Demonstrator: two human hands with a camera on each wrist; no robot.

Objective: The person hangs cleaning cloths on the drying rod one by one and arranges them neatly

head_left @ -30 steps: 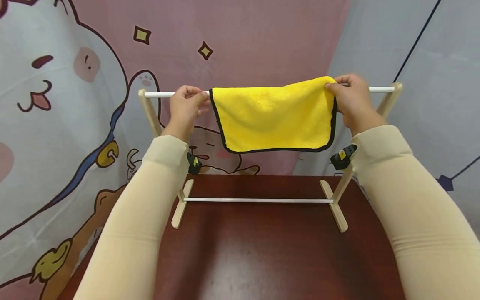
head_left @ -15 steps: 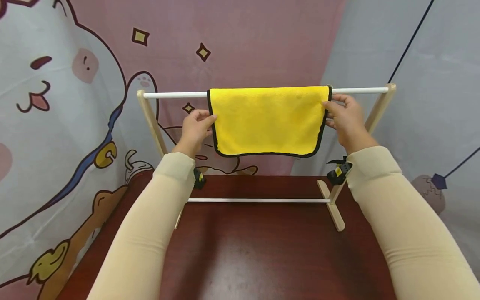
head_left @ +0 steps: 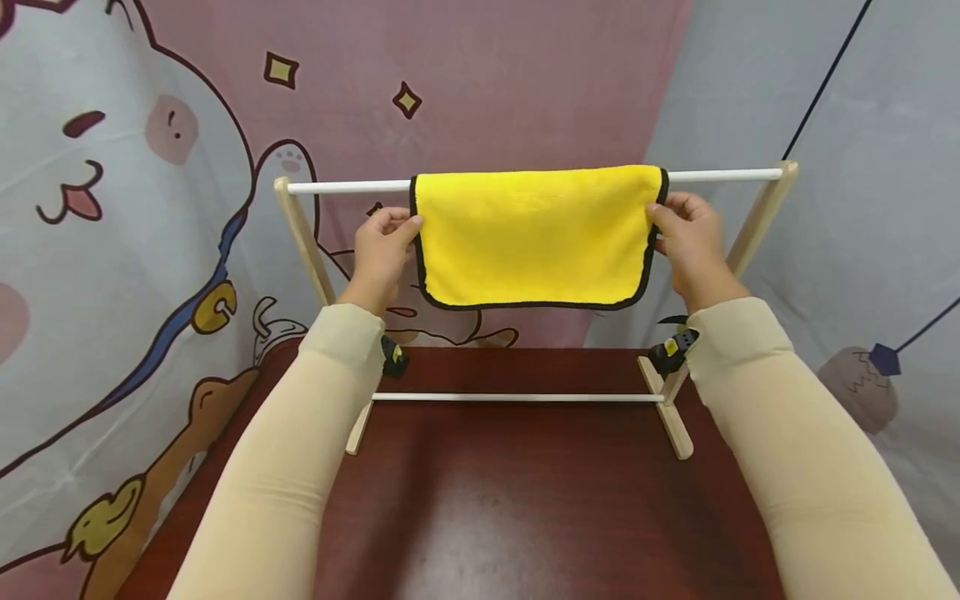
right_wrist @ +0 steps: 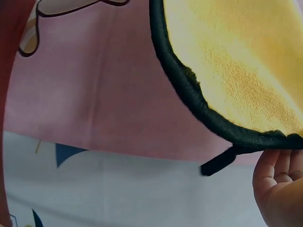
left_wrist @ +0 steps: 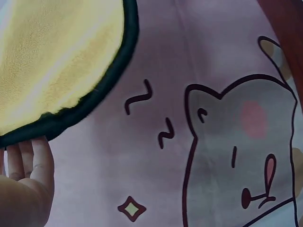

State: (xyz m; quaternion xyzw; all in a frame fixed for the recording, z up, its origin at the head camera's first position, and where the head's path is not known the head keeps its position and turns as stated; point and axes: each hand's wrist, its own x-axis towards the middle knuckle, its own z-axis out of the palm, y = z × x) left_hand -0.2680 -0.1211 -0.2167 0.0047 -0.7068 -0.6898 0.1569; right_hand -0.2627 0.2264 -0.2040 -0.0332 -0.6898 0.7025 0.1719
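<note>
A yellow towel (head_left: 532, 242) with a black border hangs folded over the white top bar (head_left: 348, 187) of a wooden rack. My left hand (head_left: 378, 254) pinches the towel's left edge a little below the bar, thumb in front and fingers behind. At the opposite edge, my right hand (head_left: 693, 246) holds the towel the same way, slightly below the bar. In the left wrist view the left fingers (left_wrist: 41, 163) reach behind the dark border. The right wrist view shows the right fingers (right_wrist: 267, 165) under the border, near a small black loop (right_wrist: 218, 161).
The rack's wooden uprights (head_left: 763, 217) stand at both ends. A white lower bar (head_left: 517, 397) joins its feet (head_left: 675, 429) on the dark red-brown table (head_left: 540, 500). A cartoon-printed cloth (head_left: 487, 83) hangs close behind.
Both hands have moved down from the bar to the towel's side edges. The towel's raised right corner came down level with the bar, then its top right lifted slightly again.
</note>
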